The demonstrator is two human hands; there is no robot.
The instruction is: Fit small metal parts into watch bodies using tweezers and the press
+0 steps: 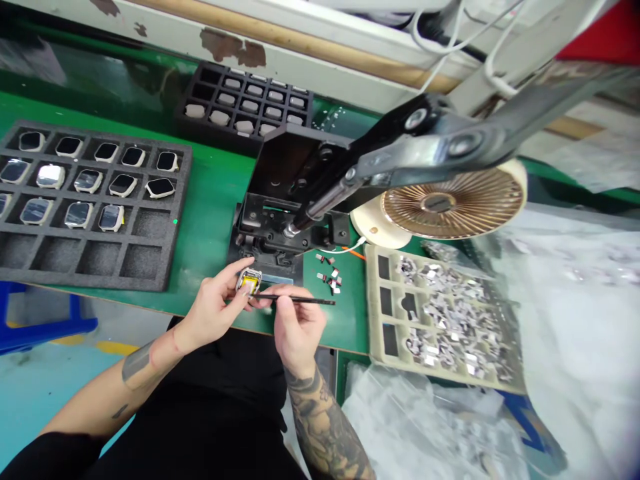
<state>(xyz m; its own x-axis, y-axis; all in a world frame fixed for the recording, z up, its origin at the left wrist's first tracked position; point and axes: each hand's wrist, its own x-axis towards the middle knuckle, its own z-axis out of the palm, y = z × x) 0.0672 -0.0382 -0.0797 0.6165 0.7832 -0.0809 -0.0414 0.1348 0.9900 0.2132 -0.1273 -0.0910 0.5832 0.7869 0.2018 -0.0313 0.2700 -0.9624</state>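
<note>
Watch case (249,280): open side up, long axis unclear.

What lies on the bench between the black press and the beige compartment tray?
Small dark and silver parts, scattered, with an orange strip and white cable beyond, near the fan base; the head view shows this.

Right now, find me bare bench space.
Bare green bench shows between the foam tray and the press; a smaller patch lies between the right hand and the pale tray, nearer the edge than the loose parts. It is crowded before the press, where the left hand holds a watch case, and right of it, with those parts and the fan.
</note>
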